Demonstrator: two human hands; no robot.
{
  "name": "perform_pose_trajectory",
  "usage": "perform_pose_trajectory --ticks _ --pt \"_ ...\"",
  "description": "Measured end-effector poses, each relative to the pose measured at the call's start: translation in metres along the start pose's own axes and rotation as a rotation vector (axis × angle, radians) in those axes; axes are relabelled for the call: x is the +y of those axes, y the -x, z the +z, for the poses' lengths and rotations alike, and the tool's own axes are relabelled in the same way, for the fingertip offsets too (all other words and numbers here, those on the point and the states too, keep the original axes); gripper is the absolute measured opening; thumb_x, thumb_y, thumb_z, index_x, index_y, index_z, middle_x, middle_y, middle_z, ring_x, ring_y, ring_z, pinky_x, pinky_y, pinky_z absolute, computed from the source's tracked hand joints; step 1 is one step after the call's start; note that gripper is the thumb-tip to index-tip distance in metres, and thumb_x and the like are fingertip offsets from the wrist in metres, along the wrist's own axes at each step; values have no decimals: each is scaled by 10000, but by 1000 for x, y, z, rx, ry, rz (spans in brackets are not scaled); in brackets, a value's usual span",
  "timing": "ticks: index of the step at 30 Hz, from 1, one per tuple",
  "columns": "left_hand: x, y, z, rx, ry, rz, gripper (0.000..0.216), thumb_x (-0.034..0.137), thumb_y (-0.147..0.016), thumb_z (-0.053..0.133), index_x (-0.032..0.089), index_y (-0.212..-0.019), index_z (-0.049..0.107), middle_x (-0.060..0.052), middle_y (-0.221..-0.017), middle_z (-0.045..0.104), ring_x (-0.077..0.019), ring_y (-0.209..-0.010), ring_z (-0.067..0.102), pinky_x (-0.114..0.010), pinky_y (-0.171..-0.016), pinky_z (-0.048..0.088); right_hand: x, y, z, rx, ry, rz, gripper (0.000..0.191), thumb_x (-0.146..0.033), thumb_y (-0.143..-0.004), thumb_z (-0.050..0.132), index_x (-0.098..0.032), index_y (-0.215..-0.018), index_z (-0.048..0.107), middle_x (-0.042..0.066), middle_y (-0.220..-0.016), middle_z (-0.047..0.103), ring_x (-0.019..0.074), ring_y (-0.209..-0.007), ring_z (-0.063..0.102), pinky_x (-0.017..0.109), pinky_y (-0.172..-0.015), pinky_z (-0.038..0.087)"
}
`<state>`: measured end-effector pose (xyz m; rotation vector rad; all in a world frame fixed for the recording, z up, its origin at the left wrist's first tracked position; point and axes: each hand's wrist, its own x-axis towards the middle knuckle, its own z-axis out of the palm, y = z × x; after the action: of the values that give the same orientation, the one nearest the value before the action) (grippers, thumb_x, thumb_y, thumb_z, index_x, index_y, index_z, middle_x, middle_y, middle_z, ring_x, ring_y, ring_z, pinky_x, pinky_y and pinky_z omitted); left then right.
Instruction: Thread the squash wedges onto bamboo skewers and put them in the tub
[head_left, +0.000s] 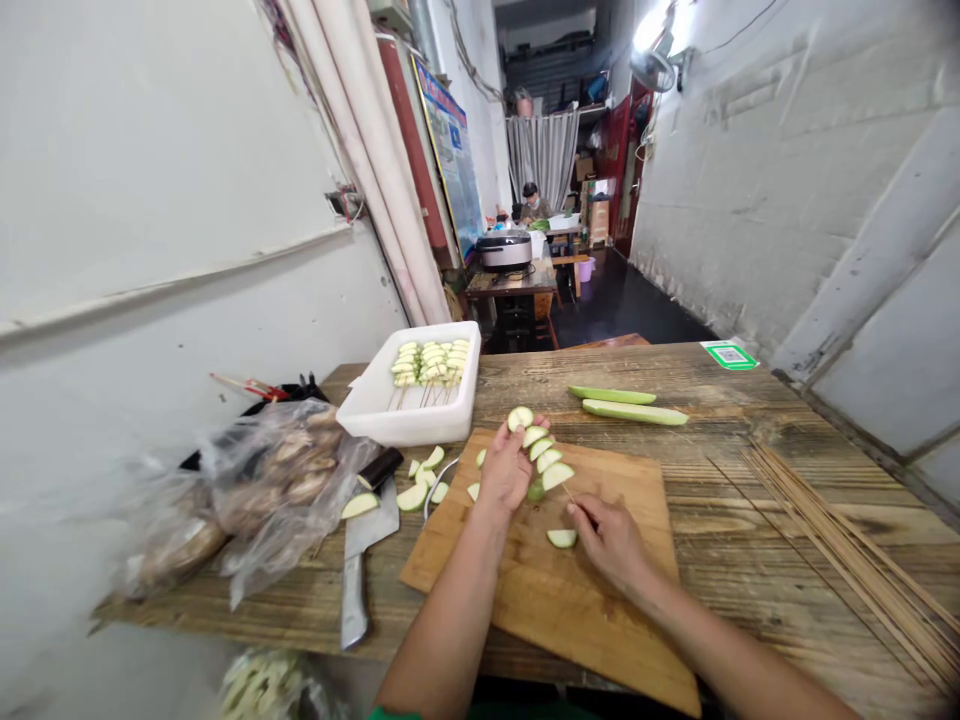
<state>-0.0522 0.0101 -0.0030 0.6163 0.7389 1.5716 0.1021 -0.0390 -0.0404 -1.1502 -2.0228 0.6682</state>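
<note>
My left hand (504,472) is closed on a row of pale green vegetable slices (541,450) threaded on a thin bamboo skewer above the wooden cutting board (600,610). My right hand (609,538) pinches the lower end of that skewer (568,492). One loose slice (561,538) lies on the board between my hands. More loose slices (421,482) sit at the board's left edge. A white tray (375,405) behind the board holds several finished skewers (431,365).
A cleaver (360,560) lies left of the board, beside plastic bags of mushrooms (277,480). Two long green vegetable strips (626,405) lie behind the board. A pile of bare bamboo skewers (832,540) covers the table's right side. A person sits far down the room (531,203).
</note>
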Motion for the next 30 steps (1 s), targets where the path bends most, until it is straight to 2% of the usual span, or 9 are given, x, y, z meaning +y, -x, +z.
perform_pose_trajectory --ticks 5,11,16,20,22,24,28,30 --pt "-1 2 0 -49 -16 -117 226 303 -791 529 135 -939 558 -120 -1001 618 -186 -926 585 -345 -811 481 0 0 0 56 26 -25 316 -281 -876 344 -178 -678 569 0 -564 540 125 -520 495 214 -513 336" --pt "-4 5 3 -61 -14 -118 288 359 -778 540 126 -946 559 -116 -953 623 -176 -876 596 -331 -792 492 -1 1 0 98 32 -43 311 -269 -875 351 -176 -680 575 5 -559 558 134 -506 512 224 -520 353" --pt "-12 18 17 -159 -85 -232 258 316 -706 634 152 -885 547 -75 -866 626 -167 -764 617 -355 -739 506 6 -1 0 163 -18 -33 306 -291 -876 358 -162 -807 627 58 -699 657 170 -603 597 260 -610 433" --pt "-12 25 28 -164 -138 -210 257 337 -703 631 136 -830 533 -80 -812 628 -184 -734 628 -325 -667 514 8 0 -3 142 -69 -39 317 -338 -867 373 -160 -938 627 85 -847 681 191 -699 626 286 -665 472" --pt "0 25 31 -140 -156 -187 254 330 -709 626 134 -836 527 -81 -807 628 -183 -739 629 -298 -635 514 7 1 -7 103 -96 -19 341 -368 -863 372 -167 -996 614 85 -916 675 197 -777 628 291 -703 482" --pt "23 19 31 -124 -190 -162 243 308 -711 628 134 -843 521 -81 -807 627 -180 -740 628 -278 -605 512 6 3 -11 81 -115 23 373 -393 -866 352 -174 -1014 615 82 -979 663 202 -878 614 299 -772 475" --pt "95 -5 16 -94 -332 -81 191 236 -710 632 124 -828 533 -73 -807 620 -149 -710 615 -242 -566 506 5 5 -15 79 -131 102 446 -424 -874 294 -170 -1004 636 84 -1037 649 209 -976 584 319 -861 444" --pt "133 -25 3 -17 -429 -89 161 198 -712 628 118 -827 548 -57 -784 612 -115 -662 595 -230 -559 504 5 5 -14 54 -137 112 465 -433 -874 282 -168 -990 646 87 -1035 650 215 -977 585 328 -867 442"
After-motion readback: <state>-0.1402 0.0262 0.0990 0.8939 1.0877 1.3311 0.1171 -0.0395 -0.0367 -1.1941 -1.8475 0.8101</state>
